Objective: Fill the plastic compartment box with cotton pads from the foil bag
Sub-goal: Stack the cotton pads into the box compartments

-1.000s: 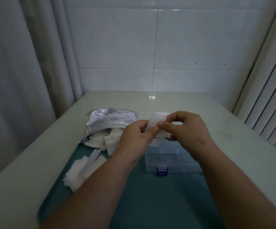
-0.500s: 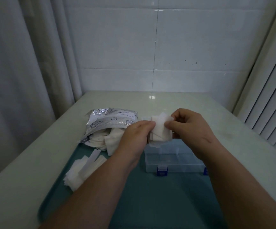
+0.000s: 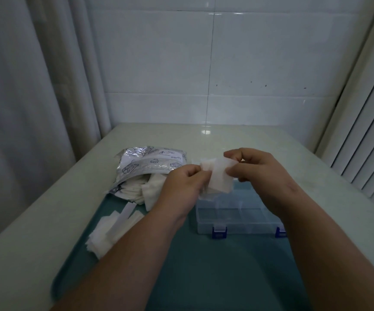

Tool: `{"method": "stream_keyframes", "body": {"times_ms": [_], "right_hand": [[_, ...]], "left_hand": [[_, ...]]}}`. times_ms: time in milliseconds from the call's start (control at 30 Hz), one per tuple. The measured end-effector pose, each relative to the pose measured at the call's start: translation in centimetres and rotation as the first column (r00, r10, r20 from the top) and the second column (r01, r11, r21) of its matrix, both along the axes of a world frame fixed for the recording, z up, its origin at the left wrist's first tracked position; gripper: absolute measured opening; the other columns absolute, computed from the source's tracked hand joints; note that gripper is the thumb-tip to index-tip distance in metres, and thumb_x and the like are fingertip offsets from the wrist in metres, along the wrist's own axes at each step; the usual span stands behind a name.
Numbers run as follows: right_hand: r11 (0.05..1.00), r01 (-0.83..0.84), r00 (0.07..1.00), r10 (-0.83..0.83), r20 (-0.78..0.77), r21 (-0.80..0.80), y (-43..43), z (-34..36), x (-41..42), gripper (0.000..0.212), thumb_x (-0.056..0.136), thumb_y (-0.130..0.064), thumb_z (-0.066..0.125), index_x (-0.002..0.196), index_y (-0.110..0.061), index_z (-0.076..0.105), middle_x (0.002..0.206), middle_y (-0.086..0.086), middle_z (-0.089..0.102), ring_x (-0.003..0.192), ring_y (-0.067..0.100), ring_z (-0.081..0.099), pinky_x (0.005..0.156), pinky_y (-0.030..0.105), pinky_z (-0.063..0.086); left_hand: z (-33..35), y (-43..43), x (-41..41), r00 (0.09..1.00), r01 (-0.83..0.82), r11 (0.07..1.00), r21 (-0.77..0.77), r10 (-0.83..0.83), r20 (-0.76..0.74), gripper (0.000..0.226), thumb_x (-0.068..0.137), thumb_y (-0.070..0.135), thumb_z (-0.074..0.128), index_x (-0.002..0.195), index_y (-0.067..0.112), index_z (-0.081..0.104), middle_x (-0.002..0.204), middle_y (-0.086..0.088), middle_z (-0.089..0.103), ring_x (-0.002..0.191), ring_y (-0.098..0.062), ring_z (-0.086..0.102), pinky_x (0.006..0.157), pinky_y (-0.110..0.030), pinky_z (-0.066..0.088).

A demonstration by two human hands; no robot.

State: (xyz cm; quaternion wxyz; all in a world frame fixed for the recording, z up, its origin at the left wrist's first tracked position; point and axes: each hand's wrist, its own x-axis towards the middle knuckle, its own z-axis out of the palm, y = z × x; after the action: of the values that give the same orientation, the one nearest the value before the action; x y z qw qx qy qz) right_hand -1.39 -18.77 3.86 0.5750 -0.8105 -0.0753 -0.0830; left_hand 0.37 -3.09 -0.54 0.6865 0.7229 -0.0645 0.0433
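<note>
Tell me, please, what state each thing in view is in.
foil bag: lying open, pads spilling out.
plastic compartment box: on the tray, near compartments look empty.
held cotton pads: pinched above the box.
left hand: pinching the pads.
right hand: pinching the pads.

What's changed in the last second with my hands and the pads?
The left hand and right hand have teased the cotton pads apart, so they now fan wider above the compartment box. Both keep pinching them. The foil bag, loose pile and tray stayed put.
</note>
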Motion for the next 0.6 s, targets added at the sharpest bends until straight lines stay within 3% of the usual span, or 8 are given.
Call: {"method": "stream_keyframes", "body": {"times_ms": [100, 233, 333, 433, 500, 600], "right_hand": [[0.999, -0.032, 0.999, 0.032, -0.02, -0.018, -0.15, 0.16, -0.11, 0.012, 0.079, -0.002, 0.065, 0.068, -0.006, 0.059, 0.116, -0.002, 0.061, 0.097, 0.015, 0.056, 0.073, 0.024, 0.043], [0.988, 0.095, 0.995, -0.095, 0.004, -0.124, -0.09, -0.4, 0.47, 0.008, 0.075, -0.012, 0.073, 0.071, -0.01, 0.067, 0.102, -0.002, 0.066, 0.086, 0.02, 0.061, 0.073, 0.03, 0.051], [0.973, 0.134, 0.991, -0.131, 0.028, -0.188, 0.09, -0.58, 0.53, 0.01, 0.078, -0.02, 0.074, 0.074, -0.017, 0.066, 0.088, 0.0, 0.066, 0.079, 0.018, 0.059, 0.066, 0.027, 0.047], [0.967, 0.143, 0.99, -0.138, 0.04, -0.212, 0.19, -0.72, 0.62, 0.016, 0.078, -0.019, 0.074, 0.079, -0.018, 0.058, 0.086, 0.002, 0.064, 0.079, 0.018, 0.06, 0.067, 0.027, 0.051], [0.975, 0.146, 0.989, -0.144, 0.021, -0.168, 0.07, -0.58, 0.59, 0.022, 0.079, -0.016, 0.074, 0.083, -0.02, 0.053, 0.091, 0.004, 0.064, 0.084, 0.021, 0.062, 0.073, 0.032, 0.056], [0.99, 0.139, 0.99, -0.139, -0.023, 0.014, -0.31, -0.07, 0.36, 0.024, 0.08, -0.008, 0.071, 0.086, -0.018, 0.051, 0.096, 0.01, 0.063, 0.09, 0.028, 0.063, 0.076, 0.039, 0.058]], "left_hand": [[0.11, -0.03, -0.21, 1.0, 0.017, 1.0, 0.026, -0.017, 0.01, 0.03, 0.078, 0.027, 0.064, 0.085, -0.001, 0.069, 0.076, -0.015, 0.065, 0.072, -0.016, 0.054, 0.067, -0.032, 0.042], [0.4, -0.14, -0.55, 0.999, 0.044, 0.996, 0.081, -0.046, 0.021, 0.011, 0.085, 0.021, 0.068, 0.083, 0.014, 0.076, 0.083, -0.01, 0.073, 0.074, -0.021, 0.063, 0.068, -0.036, 0.051], [0.51, -0.21, -0.63, 0.999, 0.043, 0.995, 0.09, -0.046, 0.028, 0.01, 0.085, 0.022, 0.07, 0.086, 0.015, 0.076, 0.087, -0.013, 0.073, 0.083, -0.029, 0.067, 0.079, -0.048, 0.054], [0.5, -0.25, -0.58, 0.999, 0.034, 0.997, 0.072, -0.036, 0.025, 0.01, 0.085, 0.02, 0.068, 0.086, 0.012, 0.075, 0.089, -0.016, 0.072, 0.081, -0.028, 0.067, 0.083, -0.048, 0.054], [0.61, -0.29, -0.48, 1.0, 0.019, 1.0, 0.01, -0.019, 0.0, 0.016, 0.078, 0.019, 0.063, 0.085, 0.01, 0.075, 0.092, -0.018, 0.071, 0.093, -0.038, 0.066, 0.089, -0.051, 0.052], [0.6, -0.25, -0.29, 1.0, -0.021, 1.0, -0.008, 0.021, -0.015, 0.026, 0.077, 0.006, 0.057, 0.087, 0.018, 0.076, 0.092, -0.006, 0.074, 0.096, -0.031, 0.066, 0.089, -0.047, 0.052]]}}
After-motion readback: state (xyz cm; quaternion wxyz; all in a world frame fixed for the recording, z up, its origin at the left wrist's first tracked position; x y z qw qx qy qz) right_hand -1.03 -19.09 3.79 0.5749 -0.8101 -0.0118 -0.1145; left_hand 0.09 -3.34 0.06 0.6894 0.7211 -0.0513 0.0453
